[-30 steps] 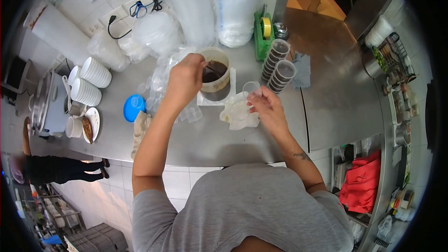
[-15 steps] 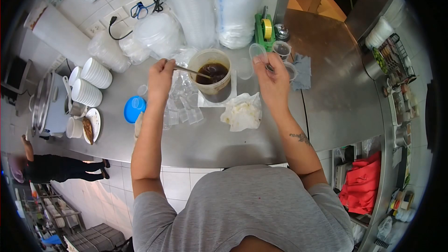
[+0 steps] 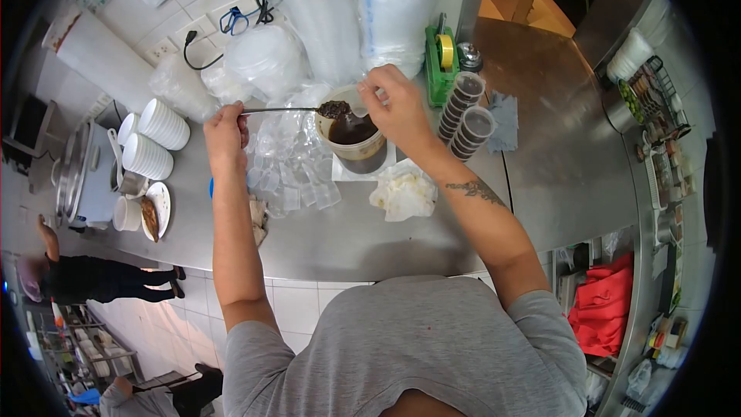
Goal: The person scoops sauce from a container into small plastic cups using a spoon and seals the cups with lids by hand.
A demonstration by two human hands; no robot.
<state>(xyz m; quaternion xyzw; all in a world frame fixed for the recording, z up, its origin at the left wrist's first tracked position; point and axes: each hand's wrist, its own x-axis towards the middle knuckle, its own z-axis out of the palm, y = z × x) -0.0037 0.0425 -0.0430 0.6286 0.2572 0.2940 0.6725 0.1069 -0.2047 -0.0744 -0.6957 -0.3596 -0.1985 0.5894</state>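
Observation:
My left hand (image 3: 225,135) is closed around the handle of a long metal spoon (image 3: 282,110). The spoon lies nearly level over a clear plastic tub (image 3: 363,161) of dark brown sauce (image 3: 352,130), its bowl heaped with dark, wet bits. At the tub's right rim, my right hand (image 3: 395,105) pinches a small clear plastic cup, mostly hidden by the fingers. To the right stand two stacks of lidded sauce cups (image 3: 468,86) with dark contents. Loose clear plastic cups and lids (image 3: 285,177) lie left of the tub. A crumpled stained paper (image 3: 405,191) rests in front.
A green tape dispenser (image 3: 440,69) and a blue-grey cloth (image 3: 503,120) are at the right. Bagged plastic containers (image 3: 316,23) line the back. White bowl stacks (image 3: 147,156) and a plate (image 3: 162,205) stand left. Two people (image 3: 108,278) are beyond the counter at lower left.
My left hand has lifted the spoon, now loaded, out of the sauce and moved left. My right hand has brought the cup left to the tub. A second person has appeared at lower left.

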